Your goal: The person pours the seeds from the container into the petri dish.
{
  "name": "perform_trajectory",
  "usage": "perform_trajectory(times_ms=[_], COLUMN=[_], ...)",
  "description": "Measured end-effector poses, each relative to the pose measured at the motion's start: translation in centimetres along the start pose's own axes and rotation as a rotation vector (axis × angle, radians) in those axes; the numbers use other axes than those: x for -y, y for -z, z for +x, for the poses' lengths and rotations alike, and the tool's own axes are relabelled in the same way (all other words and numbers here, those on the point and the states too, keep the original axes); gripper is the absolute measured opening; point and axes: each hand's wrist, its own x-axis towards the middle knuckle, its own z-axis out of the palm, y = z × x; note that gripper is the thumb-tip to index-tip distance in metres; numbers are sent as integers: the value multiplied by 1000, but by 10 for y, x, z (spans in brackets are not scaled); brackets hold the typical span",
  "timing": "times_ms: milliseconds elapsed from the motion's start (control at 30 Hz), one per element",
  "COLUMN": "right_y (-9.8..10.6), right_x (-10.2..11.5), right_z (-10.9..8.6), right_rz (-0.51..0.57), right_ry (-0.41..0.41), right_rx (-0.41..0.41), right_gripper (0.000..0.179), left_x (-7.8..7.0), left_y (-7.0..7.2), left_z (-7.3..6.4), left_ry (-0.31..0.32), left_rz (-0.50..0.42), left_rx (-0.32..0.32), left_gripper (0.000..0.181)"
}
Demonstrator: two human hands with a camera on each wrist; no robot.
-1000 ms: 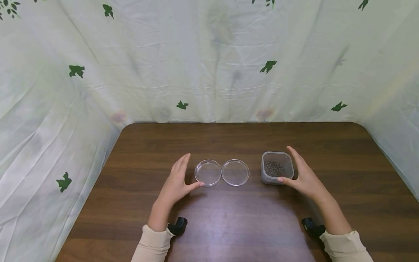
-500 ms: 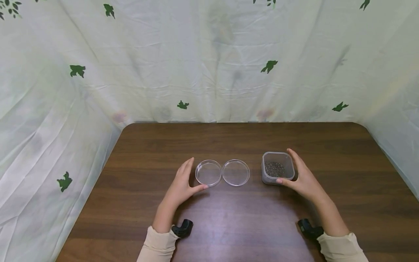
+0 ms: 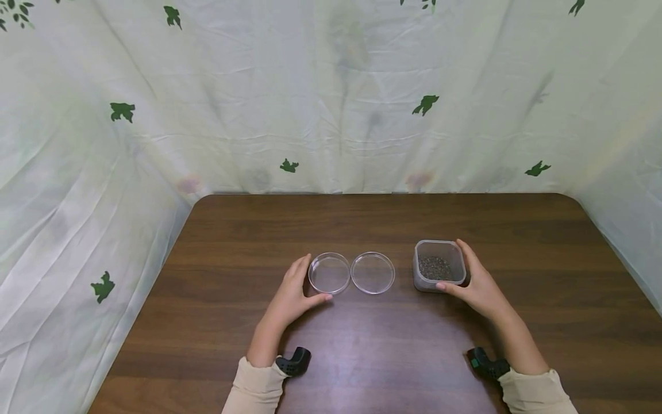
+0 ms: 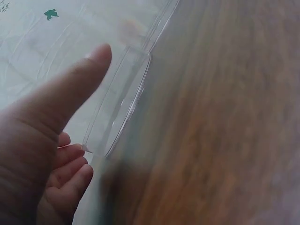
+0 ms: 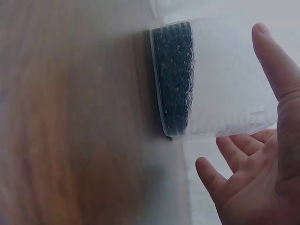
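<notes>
Two clear round petri dishes lie side by side on the wooden table, a left dish [image 3: 329, 273] and a right dish [image 3: 373, 273]. Around the left dish's left side my left hand [image 3: 296, 290] spreads, thumb before it and fingers behind; the left wrist view shows the thumb [image 4: 89, 70] stretched out over the dish wall [image 4: 124, 103]. A square translucent plastic container [image 3: 438, 282] stands further right, its bottom covered with dark grains [image 3: 434, 268]. My right hand [image 3: 481, 284] reaches round its right side with fingers extended, thumb tip overlapping the front wall.
The brown wooden table [image 3: 372, 356] ends at a pale fabric backdrop [image 3: 331, 103] with green bird shapes. Black wrist cameras sit on both wrists, a left one [image 3: 295, 362] and a right one [image 3: 486, 364].
My left hand has moved right and slightly nearer to me, closer to the left dish. The right hand has drawn slightly closer round the container. Dishes and container keep their places.
</notes>
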Motion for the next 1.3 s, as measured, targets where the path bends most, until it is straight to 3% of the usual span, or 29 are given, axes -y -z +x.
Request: perform_trajectory(times_ms=[667, 1300], right_y=[-8, -11], right_x=[-9, -2], right_z=[-1, -2], right_rz=[180, 218], right_ry=[-17, -14], right_rx=[-27, -78], right_gripper=[96, 93], left_x=[1, 7], left_y=[-6, -11], left_z=[1, 2], left_ry=[-25, -12], left_rz=[-31, -88], left_rx=[-25, -61], left_gripper=[85, 83])
